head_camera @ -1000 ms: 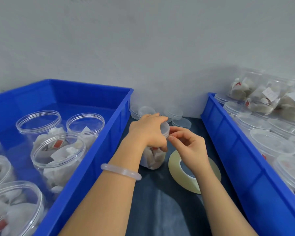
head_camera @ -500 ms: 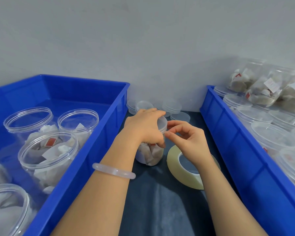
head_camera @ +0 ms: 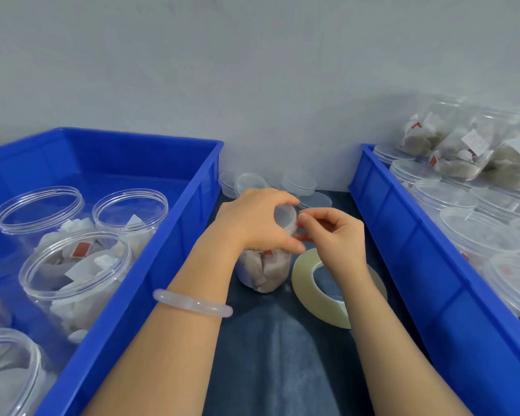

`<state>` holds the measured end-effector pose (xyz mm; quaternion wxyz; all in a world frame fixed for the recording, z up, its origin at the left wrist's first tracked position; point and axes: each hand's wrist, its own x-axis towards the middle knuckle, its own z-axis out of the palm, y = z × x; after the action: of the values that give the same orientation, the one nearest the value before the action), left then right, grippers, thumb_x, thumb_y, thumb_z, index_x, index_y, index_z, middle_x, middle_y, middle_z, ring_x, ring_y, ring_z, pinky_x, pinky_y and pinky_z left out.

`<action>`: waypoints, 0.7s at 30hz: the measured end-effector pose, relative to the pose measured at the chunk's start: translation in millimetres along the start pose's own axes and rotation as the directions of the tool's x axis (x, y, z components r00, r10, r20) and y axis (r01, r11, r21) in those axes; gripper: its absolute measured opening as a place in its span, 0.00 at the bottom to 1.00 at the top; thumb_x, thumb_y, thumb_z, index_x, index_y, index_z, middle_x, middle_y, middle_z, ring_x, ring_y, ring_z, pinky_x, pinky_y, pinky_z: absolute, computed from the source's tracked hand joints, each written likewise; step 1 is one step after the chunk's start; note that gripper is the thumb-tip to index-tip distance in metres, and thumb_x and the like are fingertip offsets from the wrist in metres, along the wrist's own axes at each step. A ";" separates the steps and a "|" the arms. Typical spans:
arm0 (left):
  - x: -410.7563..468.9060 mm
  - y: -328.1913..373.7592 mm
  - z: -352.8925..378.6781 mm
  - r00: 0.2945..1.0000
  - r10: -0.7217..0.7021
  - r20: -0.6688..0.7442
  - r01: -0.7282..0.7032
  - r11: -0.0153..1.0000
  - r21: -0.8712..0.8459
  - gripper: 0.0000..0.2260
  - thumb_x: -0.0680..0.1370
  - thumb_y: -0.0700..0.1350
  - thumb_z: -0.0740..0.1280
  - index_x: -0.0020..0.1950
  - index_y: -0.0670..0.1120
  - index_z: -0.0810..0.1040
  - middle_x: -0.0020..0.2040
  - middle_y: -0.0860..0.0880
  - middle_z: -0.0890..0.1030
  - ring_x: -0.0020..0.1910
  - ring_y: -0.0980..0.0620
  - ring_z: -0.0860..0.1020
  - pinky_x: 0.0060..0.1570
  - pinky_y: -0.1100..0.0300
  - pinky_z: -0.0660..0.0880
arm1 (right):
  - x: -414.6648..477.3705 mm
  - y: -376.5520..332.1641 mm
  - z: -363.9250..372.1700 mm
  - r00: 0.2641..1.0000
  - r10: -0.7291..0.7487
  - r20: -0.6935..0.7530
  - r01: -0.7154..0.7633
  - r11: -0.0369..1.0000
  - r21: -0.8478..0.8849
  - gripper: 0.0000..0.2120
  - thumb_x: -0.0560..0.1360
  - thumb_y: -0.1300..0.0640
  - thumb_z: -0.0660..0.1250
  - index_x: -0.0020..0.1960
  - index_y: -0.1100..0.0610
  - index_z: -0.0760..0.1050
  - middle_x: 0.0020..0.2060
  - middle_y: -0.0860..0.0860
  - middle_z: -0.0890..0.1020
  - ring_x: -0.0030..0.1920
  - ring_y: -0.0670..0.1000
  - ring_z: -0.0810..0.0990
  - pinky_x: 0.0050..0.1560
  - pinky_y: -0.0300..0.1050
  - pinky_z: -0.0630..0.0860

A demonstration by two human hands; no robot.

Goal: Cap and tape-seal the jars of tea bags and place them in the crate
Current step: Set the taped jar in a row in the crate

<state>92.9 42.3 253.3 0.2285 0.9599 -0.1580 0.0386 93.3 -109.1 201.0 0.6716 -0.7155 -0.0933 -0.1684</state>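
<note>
One tape roll [head_camera: 308, 285] lies flat on the dark surface [head_camera: 282, 361], right of centre. Just left of it the jar [head_camera: 264, 271] stands upright. The left hand [head_camera: 252, 220] curls round its lid [head_camera: 285, 216]. The right hand [head_camera: 335, 238] is closest to the lid's right edge, where its fingers [head_camera: 305, 219] pinch together; whether they hold tape, I cannot tell. The crate [head_camera: 403, 235] of capped jars lies to the right. Tags show red marks but no legible writing.
</note>
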 end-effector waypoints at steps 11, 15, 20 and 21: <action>1.7 24.4 16.3 0.951 -0.170 -0.258 0.145 0.983 -0.113 0.17 0.76 0.66 0.55 0.48 0.59 0.77 0.41 0.59 0.76 0.44 0.55 0.73 0.41 0.55 0.63 | -4.0 -10.2 14.8 0.993 0.120 -0.009 -0.116 0.979 0.167 0.20 0.81 0.45 0.53 0.52 0.53 0.80 0.47 0.50 0.85 0.51 0.46 0.83 0.48 0.37 0.78; 0.4 4.4 5.6 0.887 -0.400 -0.229 0.140 0.708 -0.692 0.22 0.79 0.65 0.50 0.42 0.55 0.76 0.45 0.57 0.78 0.49 0.54 0.75 0.52 0.53 0.68 | -7.2 -30.6 38.4 0.988 0.149 0.040 -0.154 0.973 0.170 0.19 0.74 0.32 0.50 0.44 0.40 0.76 0.49 0.40 0.82 0.49 0.32 0.77 0.45 0.29 0.69; -11.3 -10.6 35.6 0.884 -0.412 -0.220 -0.093 0.305 -0.948 0.16 0.80 0.56 0.59 0.50 0.48 0.82 0.52 0.49 0.84 0.56 0.53 0.80 0.65 0.48 0.71 | -6.9 -24.0 60.1 0.987 0.049 -0.151 -0.034 0.994 0.104 0.17 0.79 0.40 0.56 0.49 0.50 0.76 0.44 0.41 0.80 0.45 0.34 0.77 0.44 0.28 0.71; -9.9 -10.8 39.2 0.866 -0.425 -0.264 -0.143 0.297 -0.944 0.17 0.81 0.53 0.59 0.49 0.45 0.83 0.50 0.46 0.84 0.54 0.49 0.81 0.62 0.47 0.73 | -6.2 -21.6 61.2 0.981 0.024 -0.194 -0.006 0.995 0.095 0.18 0.79 0.41 0.57 0.48 0.53 0.77 0.41 0.41 0.80 0.42 0.36 0.77 0.43 0.30 0.71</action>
<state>87.0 36.5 212.2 0.7796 0.6085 -0.0004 0.1484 86.9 -46.1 216.3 0.7116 -0.6639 -0.0294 -0.2279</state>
